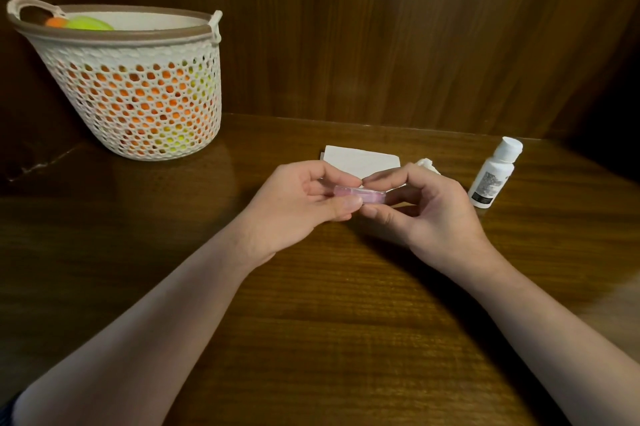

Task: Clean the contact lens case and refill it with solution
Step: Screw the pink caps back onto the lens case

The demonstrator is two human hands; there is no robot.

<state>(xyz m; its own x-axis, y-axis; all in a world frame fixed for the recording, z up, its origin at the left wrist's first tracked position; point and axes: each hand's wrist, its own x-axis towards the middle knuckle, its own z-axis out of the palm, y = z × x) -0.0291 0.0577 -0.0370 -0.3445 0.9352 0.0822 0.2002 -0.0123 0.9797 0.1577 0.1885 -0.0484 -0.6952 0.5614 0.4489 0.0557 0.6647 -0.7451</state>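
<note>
Both hands close on a small pink contact lens case [358, 196], held level above the dark wooden worktop [311, 321] at the middle of the view. The left hand [298, 207] takes the case's left end in a pinching grip, thumb lying along the near edge and fingers curled over the top and far side. The right hand [429, 214] holds the other end — its forefinger bent down onto the top edge, its thumb under the near side, the remaining fingers curled loosely beneath. The two thumbs nearly meet at the case's near edge. Whether the case is open or shut cannot be told; the fingers hide much of it.

Just behind the hands a folded white paper tissue [363, 162] lies flat on the worktop, and a crumpled white scrap [427, 164] shows above the right knuckles. To the right, near but apart from the right hand, stands a small white solution bottle [493, 174], capped, with a dark printed label, leaning in the wide-angle view.

At the far left of the worktop sits a white openwork basket [145, 135] with a brown rim and rope handles — orange and yellow-green things show through its holes and over its rim. Dark wood panelling [415, 45] closes the back. Both bare forearms reach in from the lower corners.
</note>
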